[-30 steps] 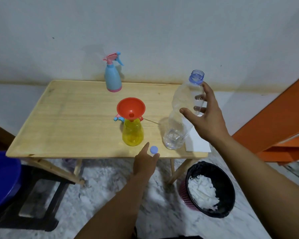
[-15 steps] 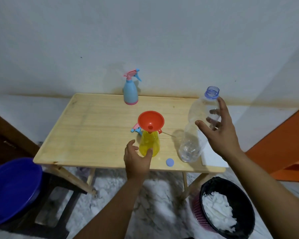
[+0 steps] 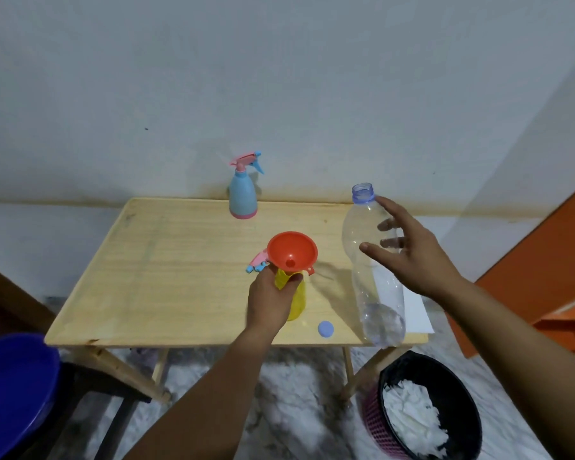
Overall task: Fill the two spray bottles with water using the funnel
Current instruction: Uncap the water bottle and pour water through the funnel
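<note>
A yellow spray bottle (image 3: 297,303) stands without its sprayer near the table's front, an orange funnel (image 3: 292,250) seated in its neck. My left hand (image 3: 269,300) is wrapped around the bottle just under the funnel. Its pink and blue sprayer head (image 3: 258,262) lies behind. A blue spray bottle (image 3: 243,197) with its sprayer on stands at the back edge. A clear uncapped water bottle (image 3: 379,303), with a little water at the bottom, rests its base near the front right edge. My right hand (image 3: 419,260) holds it loosely, thumb in front, fingers spread behind.
The bottle's blue cap (image 3: 326,328) lies on the wooden table (image 3: 180,277) near the front edge. A white sheet (image 3: 415,313) lies at the right end. On the floor are a black bin (image 3: 445,393) with white scraps and a blue basin (image 3: 10,386).
My left hand left the blue cap on the table and moved onto the yellow bottle below the funnel. The clear bottle stands more upright, and my right hand's fingers have spread.
</note>
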